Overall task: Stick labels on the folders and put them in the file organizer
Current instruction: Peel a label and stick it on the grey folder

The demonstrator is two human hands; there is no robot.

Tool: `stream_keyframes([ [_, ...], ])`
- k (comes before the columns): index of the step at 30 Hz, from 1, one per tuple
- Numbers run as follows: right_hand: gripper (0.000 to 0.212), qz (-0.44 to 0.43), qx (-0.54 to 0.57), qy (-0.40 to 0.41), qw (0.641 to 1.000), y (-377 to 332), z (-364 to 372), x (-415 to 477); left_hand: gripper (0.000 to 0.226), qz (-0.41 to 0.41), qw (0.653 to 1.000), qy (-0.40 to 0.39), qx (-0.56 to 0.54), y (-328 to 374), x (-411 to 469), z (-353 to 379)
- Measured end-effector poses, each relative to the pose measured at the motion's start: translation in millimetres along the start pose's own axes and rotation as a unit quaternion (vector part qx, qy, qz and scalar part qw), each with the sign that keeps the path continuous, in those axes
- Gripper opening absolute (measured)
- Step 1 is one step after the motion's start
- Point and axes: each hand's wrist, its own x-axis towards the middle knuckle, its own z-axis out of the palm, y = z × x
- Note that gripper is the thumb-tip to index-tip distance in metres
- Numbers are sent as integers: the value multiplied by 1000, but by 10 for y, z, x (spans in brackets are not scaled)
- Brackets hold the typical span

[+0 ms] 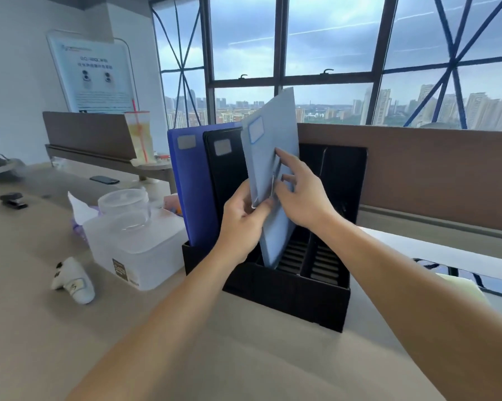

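Note:
A black file organizer point(287, 296) stands on the desk ahead of me. A dark blue folder point(186, 180) and a black folder point(226, 175) stand upright in its left slots, each with a grey label near the top. A light blue folder point(270, 134) with a blue-edged label point(256, 129) leans in the third slot, its lower end inside the organizer. My left hand point(241, 224) pinches the folder's front edge. My right hand point(301, 192) rests on the folder's face with fingers bent at its edge. The two right slots hold nothing.
Left of the organizer sits a translucent plastic box point(136, 250) with a clear jar point(125, 204) on it. On the desk lie a small white object point(73, 280), a stapler point(13, 200) and a phone point(104, 180). A drink cup point(141, 137) stands behind. A brown partition point(446, 175) runs along the right.

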Motion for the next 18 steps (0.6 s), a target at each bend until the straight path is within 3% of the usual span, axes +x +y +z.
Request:
stream_keyframes([
  [6,56,2,-12,-7,1000,-104,131,-108,30,-20,1000,20,4,51,-127,-96],
  [12,50,39,-12,38,998,-298,158,-201,26,-23,999,34,-25,203,-174,102],
  [18,49,70,85,84,990,-420,-25,-142,31,5,1000,-2,-14,423,-47,277],
])
